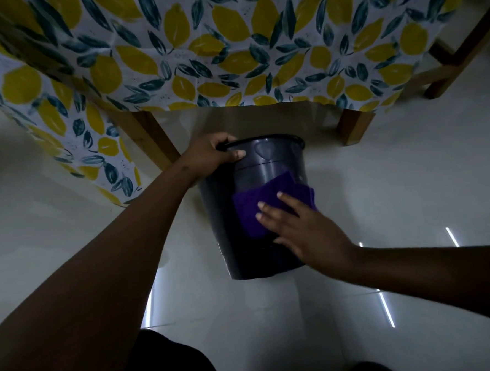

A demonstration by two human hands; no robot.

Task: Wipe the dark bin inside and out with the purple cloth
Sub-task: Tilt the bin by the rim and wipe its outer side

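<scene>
The dark bin (230,203) is tipped away from me on the pale floor, its open rim pointing toward the table and its base nearest me. My left hand (210,156) grips the rim at the upper left, thumb pressed on the outer wall. The purple cloth (251,208) lies flat against the bin's outer side. My right hand (301,227) presses down on the cloth with fingers spread. The inside of the bin is hidden from this angle.
A table draped in a lemon-and-leaf patterned cloth (229,43) stands just beyond the bin, with wooden legs (352,127) on either side. Glossy floor tiles (395,176) surround the bin. My dark-clothed knees show at the bottom edge.
</scene>
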